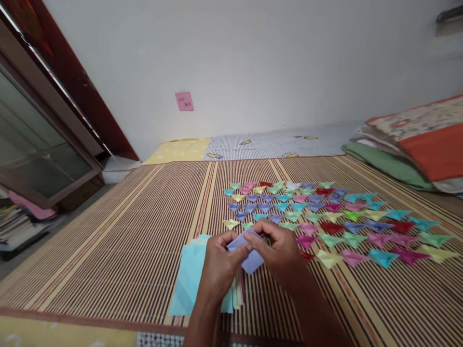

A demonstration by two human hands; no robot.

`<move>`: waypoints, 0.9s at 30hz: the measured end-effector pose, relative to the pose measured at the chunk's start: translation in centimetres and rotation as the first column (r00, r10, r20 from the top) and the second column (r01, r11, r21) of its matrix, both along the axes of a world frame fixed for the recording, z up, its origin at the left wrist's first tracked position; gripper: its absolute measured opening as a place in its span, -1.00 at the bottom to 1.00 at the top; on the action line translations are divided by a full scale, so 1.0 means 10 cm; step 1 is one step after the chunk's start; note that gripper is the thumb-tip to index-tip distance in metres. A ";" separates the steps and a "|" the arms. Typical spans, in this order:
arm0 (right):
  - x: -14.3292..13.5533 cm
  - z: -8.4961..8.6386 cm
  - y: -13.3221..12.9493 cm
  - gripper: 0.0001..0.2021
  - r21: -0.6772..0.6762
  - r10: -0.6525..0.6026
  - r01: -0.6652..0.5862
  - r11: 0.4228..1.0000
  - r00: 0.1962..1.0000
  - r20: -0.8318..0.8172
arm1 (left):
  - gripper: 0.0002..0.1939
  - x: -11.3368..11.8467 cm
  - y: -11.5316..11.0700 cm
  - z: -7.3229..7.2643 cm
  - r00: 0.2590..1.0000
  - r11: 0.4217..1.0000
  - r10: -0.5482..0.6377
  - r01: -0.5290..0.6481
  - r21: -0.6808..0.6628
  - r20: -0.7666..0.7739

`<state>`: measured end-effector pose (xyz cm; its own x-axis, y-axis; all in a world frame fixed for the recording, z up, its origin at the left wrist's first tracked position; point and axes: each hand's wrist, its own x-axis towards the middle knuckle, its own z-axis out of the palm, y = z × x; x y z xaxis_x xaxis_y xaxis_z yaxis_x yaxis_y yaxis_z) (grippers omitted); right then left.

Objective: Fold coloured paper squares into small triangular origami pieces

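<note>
Between my two hands is a folded sheet of lilac origami paper (pixel 253 262), held above the striped mat. My left hand (pixel 226 258) pinches its left edge with thumb and fingers. On the other side my right hand (pixel 280 246) grips the upper right part, its thumb pressed on the face of the paper. Both thumbs meet near the middle. Under my left hand and wrist lies a stack of coloured paper sheets (pixel 186 279), light blue on top, partly hidden by my arm. Rows of small folded paper boats (pixel 332 229) in many colours spread to the right.
The bamboo mat (pixel 108 255) covers the bed. Folded bedding and an orange pillow (pixel 434 149) sit at the far right. A pink note (pixel 184 101) sticks to the white wall. At left stand a glass-fronted cabinet (pixel 43 135) and piled books (pixel 21 226).
</note>
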<state>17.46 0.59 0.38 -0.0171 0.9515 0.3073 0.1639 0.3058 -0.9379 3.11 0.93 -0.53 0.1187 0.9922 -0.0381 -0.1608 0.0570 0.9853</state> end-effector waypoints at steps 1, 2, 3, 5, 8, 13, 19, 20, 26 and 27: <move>0.00 -0.01 0.01 -0.78 -0.019 -0.003 0.002 1.000 1.000 -0.031 | -0.65 0.01 0.01 0.00 1.000 1.000 0.021 -0.021 -0.007 0.011; 0.01 -0.02 0.01 -0.78 -0.042 -0.003 0.000 0.999 0.998 -0.067 | -0.65 0.01 0.01 -0.01 0.999 0.999 0.041 -0.040 -0.009 0.025; 0.02 -0.03 0.02 -0.78 -0.064 -0.004 -0.003 0.998 0.994 -0.105 | -0.65 0.01 0.01 -0.02 0.998 0.998 0.057 -0.057 -0.005 0.039; 0.04 -0.05 0.04 -0.77 -0.093 -0.010 -0.006 0.996 0.986 -0.164 | -0.68 0.00 0.01 -0.03 0.995 0.997 0.071 -0.072 0.019 0.063; 0.06 -0.07 0.06 -0.76 -0.099 -0.014 -0.004 0.995 0.983 -0.183 | -0.71 0.00 0.00 -0.05 0.997 0.998 0.033 -0.037 0.053 0.076; 0.16 -0.11 0.09 -0.77 -0.052 0.027 -0.034 0.998 0.992 -0.124 | -0.59 -0.07 0.02 -0.09 0.997 0.995 0.069 -0.072 0.063 0.046; 0.26 -0.19 0.15 -0.73 -0.183 -0.131 0.065 0.981 0.918 -0.374 | -0.61 -0.18 0.09 -0.05 0.960 0.979 0.194 -0.204 0.026 0.204; 0.23 -0.19 0.15 -0.71 -0.190 -0.154 0.079 0.979 0.892 -0.425 | -0.61 -0.15 0.08 -0.03 0.967 0.991 0.130 -0.133 0.003 0.218; 0.02 -0.20 0.16 -0.68 -0.198 -0.153 0.061 0.978 0.855 -0.495 | -0.64 0.26 -0.04 0.02 0.930 0.995 0.099 -0.080 -0.066 0.354; 0.01 -0.20 0.15 -0.68 -0.204 -0.127 0.029 0.978 0.866 -0.483 | -0.65 0.30 -0.05 0.03 0.917 0.989 0.140 -0.113 -0.095 0.373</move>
